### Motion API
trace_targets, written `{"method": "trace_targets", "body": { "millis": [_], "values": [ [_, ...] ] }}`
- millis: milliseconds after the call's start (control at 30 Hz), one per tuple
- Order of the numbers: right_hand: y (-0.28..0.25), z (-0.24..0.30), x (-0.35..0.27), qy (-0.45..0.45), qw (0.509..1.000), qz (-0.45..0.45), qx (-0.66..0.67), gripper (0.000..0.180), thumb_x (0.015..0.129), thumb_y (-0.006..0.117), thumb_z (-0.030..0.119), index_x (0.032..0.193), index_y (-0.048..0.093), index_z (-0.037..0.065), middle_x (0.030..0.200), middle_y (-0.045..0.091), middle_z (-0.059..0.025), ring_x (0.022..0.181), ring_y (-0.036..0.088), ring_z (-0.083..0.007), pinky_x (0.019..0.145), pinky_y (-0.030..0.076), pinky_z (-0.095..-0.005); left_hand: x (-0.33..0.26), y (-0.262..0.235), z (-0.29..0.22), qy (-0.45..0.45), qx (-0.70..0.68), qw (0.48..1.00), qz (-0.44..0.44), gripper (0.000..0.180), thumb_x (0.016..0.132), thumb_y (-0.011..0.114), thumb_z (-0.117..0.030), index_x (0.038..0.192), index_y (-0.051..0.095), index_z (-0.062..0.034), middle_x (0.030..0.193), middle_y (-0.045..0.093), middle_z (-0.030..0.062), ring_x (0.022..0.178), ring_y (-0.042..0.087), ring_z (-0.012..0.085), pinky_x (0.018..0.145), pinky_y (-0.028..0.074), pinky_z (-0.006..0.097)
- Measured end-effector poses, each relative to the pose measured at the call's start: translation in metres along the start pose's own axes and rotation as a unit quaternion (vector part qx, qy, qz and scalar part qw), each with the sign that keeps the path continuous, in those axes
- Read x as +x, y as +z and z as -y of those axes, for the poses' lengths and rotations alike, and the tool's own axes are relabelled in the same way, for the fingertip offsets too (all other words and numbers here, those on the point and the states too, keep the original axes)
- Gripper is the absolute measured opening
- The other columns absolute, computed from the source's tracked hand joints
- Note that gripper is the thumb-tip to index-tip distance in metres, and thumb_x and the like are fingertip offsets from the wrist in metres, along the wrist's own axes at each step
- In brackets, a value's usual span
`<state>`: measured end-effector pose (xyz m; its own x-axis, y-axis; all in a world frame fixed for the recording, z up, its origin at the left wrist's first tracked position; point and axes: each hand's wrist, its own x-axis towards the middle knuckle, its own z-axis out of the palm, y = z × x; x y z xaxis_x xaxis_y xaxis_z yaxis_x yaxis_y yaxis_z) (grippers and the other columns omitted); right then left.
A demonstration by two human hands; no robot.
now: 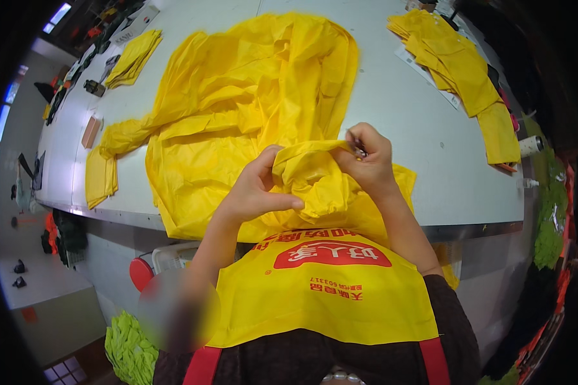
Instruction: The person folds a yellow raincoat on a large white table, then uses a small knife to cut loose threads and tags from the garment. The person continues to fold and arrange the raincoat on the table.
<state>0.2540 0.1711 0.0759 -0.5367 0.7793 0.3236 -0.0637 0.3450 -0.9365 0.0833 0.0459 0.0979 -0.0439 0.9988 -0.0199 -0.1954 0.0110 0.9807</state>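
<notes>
"What sort of place is this?"

"A workshop for cloth goods, by the look of it. A broad white worktable (398, 96) fills the middle of the frame, with a big heap of yellow fabric (237, 96) spread over it."

"Only that heap?"

"Layered yellow pieces (459, 64) lie at the upper right, a folded yellow stack (133, 59) at the upper left."

"And off the table?"

"A bright green cloth pile (130, 353) at the lower left, more green cloth (550, 224) along the right edge."

Bare right hand (374, 160) mostly hides a small dark metallic object (360, 153); lower edge cuts off white round beads (342, 376)
</notes>
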Motion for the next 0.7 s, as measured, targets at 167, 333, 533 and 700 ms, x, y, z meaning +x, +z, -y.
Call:
{"method": "trace_targets", "body": {
  "millis": [167, 333, 533, 700],
  "values": [
    [0.058, 0.012, -0.036, -0.083, 0.98, 0.151, 0.099, 0.017, 0.076, 0.068, 0.012, 0.082, 0.052, 0.007, 0.068, 0.052, 0.0034, 0.059, 0.047, -0.0053, 0.047, 0.036, -0.0229, 0.024, -0.059, 0.028, 0.267, 0.123, 0.894, -0.338, 0.019, 0.065, 0.06, 0.005, 0.067, 0.045, -0.0064, 0.066, 0.047, 0.0021, 0.061, 0.045, 0.0115, 0.058, 0.042, 0.025],
    [0.07, 0.027, 0.011, -0.205, 0.975, 0.08, -0.016, 0.021, 0.073, 0.07, 0.013, 0.077, 0.05, 0.006, 0.067, 0.048, 0.0035, 0.058, 0.043, -0.0067, 0.049, 0.036, -0.0231, 0.035, -0.031, 0.045, 0.13, -0.121, 0.917, -0.357, 0.007, 0.08, 0.052, -0.009, 0.074, 0.052, -0.0057, 0.067, 0.05, -0.0004, 0.056, 0.047, 0.008, 0.051, 0.042, 0.022],
    [0.027, -0.028, 0.054, -0.018, 0.97, -0.232, 0.064, 0.017, 0.07, 0.061, -0.002, 0.077, 0.047, 0.006, 0.07, 0.051, -0.0042, 0.064, 0.05, -0.0153, 0.06, 0.042, -0.025, 0.01, 0.044, 0.043, 0.111, 0.133, 0.966, -0.194, 0.013, 0.076, 0.062, 0.0, 0.089, 0.059, -0.0005, 0.088, 0.057, 0.0038, 0.082, 0.053, 0.0123, 0.071, 0.042, 0.024],
    [0.071, 0.014, -0.04, 0.006, 0.987, 0.054, 0.154, 0.016, 0.073, 0.054, -0.005, 0.075, 0.045, 0.008, 0.07, 0.045, -0.0014, 0.064, 0.045, -0.0126, 0.058, 0.041, -0.0279, 0.003, -0.065, 0.043, 0.316, 0.19, 0.862, -0.348, 0.02, 0.072, 0.063, 0.008, 0.071, 0.046, -0.0036, 0.072, 0.044, -0.0002, 0.065, 0.041, 0.0132, 0.061, 0.037, 0.024]
  ]
}}
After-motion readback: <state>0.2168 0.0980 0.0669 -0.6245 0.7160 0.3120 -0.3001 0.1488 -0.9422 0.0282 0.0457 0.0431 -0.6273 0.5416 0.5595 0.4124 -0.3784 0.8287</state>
